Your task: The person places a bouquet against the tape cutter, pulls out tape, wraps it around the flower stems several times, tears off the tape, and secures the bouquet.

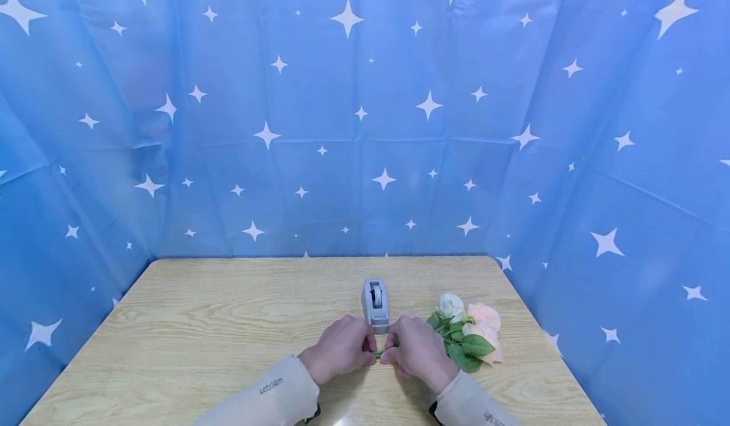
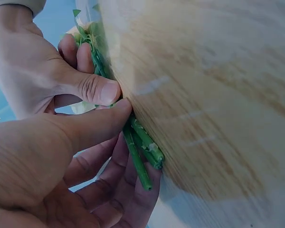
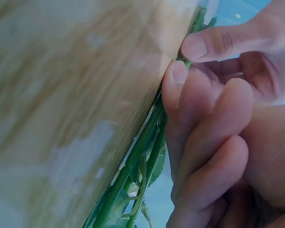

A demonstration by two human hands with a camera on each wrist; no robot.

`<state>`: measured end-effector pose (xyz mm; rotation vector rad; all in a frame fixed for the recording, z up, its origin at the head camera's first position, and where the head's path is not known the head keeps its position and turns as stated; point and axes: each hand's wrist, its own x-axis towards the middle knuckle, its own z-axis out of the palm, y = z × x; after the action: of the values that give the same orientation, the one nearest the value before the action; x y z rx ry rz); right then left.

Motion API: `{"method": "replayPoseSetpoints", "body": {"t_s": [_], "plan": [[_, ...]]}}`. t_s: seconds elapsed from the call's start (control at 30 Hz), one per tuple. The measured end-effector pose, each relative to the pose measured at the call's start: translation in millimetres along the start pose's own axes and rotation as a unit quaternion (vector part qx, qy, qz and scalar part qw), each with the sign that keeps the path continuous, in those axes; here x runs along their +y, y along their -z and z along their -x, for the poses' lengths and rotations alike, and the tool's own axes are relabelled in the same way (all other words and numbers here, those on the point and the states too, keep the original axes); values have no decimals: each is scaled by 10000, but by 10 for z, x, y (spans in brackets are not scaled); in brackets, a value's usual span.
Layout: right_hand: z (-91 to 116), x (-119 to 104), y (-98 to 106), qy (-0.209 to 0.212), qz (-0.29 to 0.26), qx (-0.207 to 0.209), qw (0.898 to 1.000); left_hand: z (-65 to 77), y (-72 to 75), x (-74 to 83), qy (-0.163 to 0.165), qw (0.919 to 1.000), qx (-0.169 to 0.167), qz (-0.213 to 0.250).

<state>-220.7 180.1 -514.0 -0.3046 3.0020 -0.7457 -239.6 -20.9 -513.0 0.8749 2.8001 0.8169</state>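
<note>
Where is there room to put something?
The tabletop left of the tape dispenser and left sleeve is bare, out to the curtain. A smaller patch lies right of the flowers. It's crowded where the left hand and right hand hold stems.

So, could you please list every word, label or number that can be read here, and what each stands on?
"LetsSlim", its last letters unclear: on the left sleeve.
Dark lettering on the right sleeve: too blurred to read.
Tape dispenser: no readable text.
</note>
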Motion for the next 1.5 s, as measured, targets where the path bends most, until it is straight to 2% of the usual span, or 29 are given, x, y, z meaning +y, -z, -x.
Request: {"method": "replayPoseSetpoints", "body": {"t_s": [0.23,0.37,0.57,0.77,0.83,1.07,1.2,1.33,1.5], "plan": [[35,11,-21,456,324,152,9983,-27,-45,-21,106,9994,-294,130],[66,9,-33,586,405,236,9972,-17,-59,-33,-14,9987,-462,220],[67,28,-15,653,506,220,9963,-11,-37,-13,-264,9980,-565,73],[83,52,0,710,484,317,9958,-27,-12,30,-164,9978,-650,11],[91,57,-4,731,598,415,9947,-27,-24,33,-133,9975,-680,155],[115,47,0,708,1224,789,9868,-12,-65,37,-59,9936,-433,1042],[136,25,19,689,1414,877,9836,-14,-69,38,-18,9913,-305,1280],[145,6,55,721,1368,919,9837,-2,-70,38,-27,9903,-224,1372],[166,-8,113,777,1056,1012,9862,18,-66,31,-85,9899,-117,1410]]}}
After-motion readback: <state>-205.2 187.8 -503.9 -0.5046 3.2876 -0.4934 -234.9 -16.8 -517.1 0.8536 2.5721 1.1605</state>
